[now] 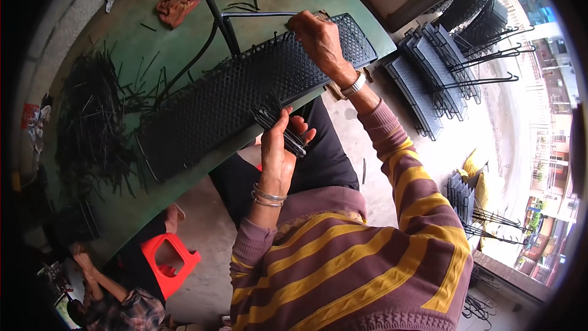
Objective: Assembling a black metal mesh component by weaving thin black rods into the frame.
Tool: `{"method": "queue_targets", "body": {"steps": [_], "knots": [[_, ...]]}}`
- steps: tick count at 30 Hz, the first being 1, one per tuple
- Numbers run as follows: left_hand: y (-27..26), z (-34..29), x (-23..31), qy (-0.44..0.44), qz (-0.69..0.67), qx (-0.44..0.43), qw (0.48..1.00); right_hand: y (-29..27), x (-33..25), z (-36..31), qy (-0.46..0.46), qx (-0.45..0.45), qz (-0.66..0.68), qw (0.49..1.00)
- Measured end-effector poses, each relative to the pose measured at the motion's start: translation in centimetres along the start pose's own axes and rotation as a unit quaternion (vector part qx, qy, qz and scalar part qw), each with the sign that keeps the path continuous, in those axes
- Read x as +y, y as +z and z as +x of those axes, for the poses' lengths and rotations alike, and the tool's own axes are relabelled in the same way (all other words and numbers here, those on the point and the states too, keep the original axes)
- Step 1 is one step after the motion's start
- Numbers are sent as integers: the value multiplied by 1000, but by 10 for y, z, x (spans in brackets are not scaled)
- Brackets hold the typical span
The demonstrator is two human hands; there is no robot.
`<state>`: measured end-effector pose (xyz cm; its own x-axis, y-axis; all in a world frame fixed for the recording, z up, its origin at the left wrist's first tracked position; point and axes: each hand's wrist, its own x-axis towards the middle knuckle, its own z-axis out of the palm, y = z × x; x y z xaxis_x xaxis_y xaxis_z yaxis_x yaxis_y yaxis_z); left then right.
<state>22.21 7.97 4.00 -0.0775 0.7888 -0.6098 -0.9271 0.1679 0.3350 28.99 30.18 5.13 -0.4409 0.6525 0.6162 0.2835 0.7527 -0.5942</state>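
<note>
A long black mesh panel (226,89) with a raised rim lies slantwise on the green table. Black rods (228,32) stand up from its far side. My left hand (280,153) is at the panel's near edge, closed round a bundle of thin black strips (265,117). My right hand (321,43) reaches over the panel to its far rim, fingers pinched together there. What those fingers grip is too small and hidden to make out.
Loose black strips (92,122) are heaped on the table's (122,208) left side. An orange-red cloth (180,0) lies at the back. Black racks with hooks (429,67) stand on the floor at right. A red stool (171,263) and another person (122,303) are at lower left.
</note>
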Motion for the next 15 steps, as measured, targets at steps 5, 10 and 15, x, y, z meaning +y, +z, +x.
{"method": "queue_targets", "body": {"steps": [5, 10, 15], "knots": [[-3, 5, 1, 0, 0, -39, 999, 6, 7, 1, -94, -89, -112, 985], [3, -3, 5, 1, -17, -33, 999, -9, -11, 4, -63, -104, -205, 971], [3, -5, 5, -7, -2, -65, 998, -8, -40, 15, -99, -56, -151, 982]]}}
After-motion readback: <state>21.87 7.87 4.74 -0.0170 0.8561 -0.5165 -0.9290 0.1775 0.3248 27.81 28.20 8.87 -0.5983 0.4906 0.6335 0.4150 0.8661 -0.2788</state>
